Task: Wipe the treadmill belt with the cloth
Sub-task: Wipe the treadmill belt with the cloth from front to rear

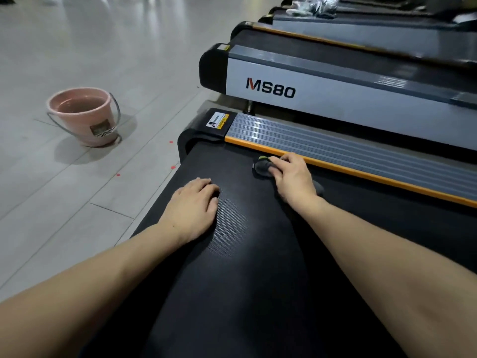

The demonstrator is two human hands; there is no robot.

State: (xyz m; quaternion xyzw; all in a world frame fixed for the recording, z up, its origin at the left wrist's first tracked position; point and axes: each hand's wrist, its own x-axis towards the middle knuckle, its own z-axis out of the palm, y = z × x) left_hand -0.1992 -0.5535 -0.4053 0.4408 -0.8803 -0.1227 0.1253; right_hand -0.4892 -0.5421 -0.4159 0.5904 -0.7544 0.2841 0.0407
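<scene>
The black treadmill belt [258, 254] lies under both hands, and the wiping seems to be in progress at its rear corner: the right hand [291, 177] is closed over a dark cloth [263, 168] with a green edge and presses it on the belt just beside the orange side strip [361, 174], while the left hand [193, 205] rests flat and open on the belt, holding nothing. I judge the next move must be a stroke across the belt toward the left hand, which then should lift away because it stands in the path. To the left of the left hand, well apart on the floor, stands a pink bucket [85, 117], and beyond the right hand is a neighbouring treadmill [335, 99] marked MS80; neither blocks the wiping.
</scene>
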